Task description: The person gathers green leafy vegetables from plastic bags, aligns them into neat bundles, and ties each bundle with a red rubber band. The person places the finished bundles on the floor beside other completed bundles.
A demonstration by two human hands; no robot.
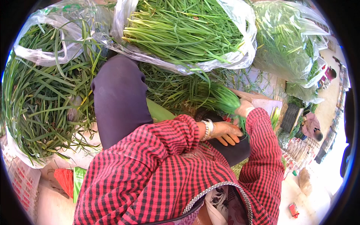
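A bunch of green garlic chives (225,97) is gripped in my right hand (244,109), its leaves fanning to the left over a loose pile of the same greens. My left hand (226,132), with bracelets at the wrist, lies low over my dark trouser leg, just below and left of the right hand. Its fingers are spread; whether they touch the drooping leaf tips beside them I cannot tell. Beyond my knees, a large open plastic bag (175,67) holds chives laid with their pale stems to the left.
Another open plastic bag (39,56) of long greens bulges at the left. A filled clear bag (277,53) stands at the upper right. A cardboard box edge (258,98) is beside my right hand. Two people (311,123) sit farther off at the right. Red strands (64,180) lie lower left.
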